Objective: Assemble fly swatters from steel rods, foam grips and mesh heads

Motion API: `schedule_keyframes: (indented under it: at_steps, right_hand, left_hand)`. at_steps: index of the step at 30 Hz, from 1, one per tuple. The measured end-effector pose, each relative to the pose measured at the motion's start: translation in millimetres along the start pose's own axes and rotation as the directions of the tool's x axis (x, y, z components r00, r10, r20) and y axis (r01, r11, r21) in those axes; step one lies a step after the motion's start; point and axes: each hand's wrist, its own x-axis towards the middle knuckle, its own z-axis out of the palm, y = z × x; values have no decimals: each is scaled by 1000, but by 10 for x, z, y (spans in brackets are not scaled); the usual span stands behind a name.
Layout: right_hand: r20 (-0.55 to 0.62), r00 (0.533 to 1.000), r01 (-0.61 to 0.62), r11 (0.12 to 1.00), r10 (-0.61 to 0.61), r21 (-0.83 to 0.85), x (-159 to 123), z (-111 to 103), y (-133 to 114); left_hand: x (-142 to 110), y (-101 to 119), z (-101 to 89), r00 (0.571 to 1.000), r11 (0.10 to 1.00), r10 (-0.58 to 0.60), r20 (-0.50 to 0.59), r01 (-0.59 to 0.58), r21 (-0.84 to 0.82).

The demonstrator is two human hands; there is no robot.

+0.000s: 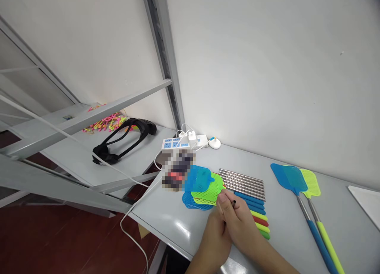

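My left hand [217,234] and my right hand [239,220] are pressed together over the table's front part, fingers closed. From my right hand pokes the dark tip of a thin rod [234,203]; the rest of it is hidden. What my left fingers grip is covered. Just beyond my hands lie green fly swatter heads [209,190] and blue fly swatter heads [201,177], overlapping in a pile. To the right are a row of metal tubes [242,183] and several coloured handles [257,210], partly behind my right hand.
Two assembled fly swatters, one blue [314,236] and one yellow-green [328,240], lie on the right. A white power strip [175,144] with plugs and cables sits at the back. Metal shelf posts [166,56] and a black headset [139,133] are left; a white tray [363,205] is far right.
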Motion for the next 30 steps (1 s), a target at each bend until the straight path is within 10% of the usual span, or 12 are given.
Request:
schedule_keyframes:
  at_steps: [9,17,19,21,30]
  right_hand:
    - [-44,999,6,1000,-6,-3,-206,20,-23]
    - [301,944,150,988,-131,-41,108,-144,-432]
    - [248,958,223,917,-144,-330,323,-137,-387]
    - [274,953,291,639,-127,-713,554,-86,-269]
    - [255,966,250,406,-41,-879,1224,138,76]
  left_hand:
    - [-16,26,-38,999,998,20,51,-24,66]
    - [-220,64,-199,962,971,-181,-202,142,-192]
    - [-257,92,-317,949,914,-269,-166,197,-353]
    - [-295,119,-464,946,860,-294,-140,198,-470]
    - [-519,96,-1031,898,839,-373,-233,219,-498]
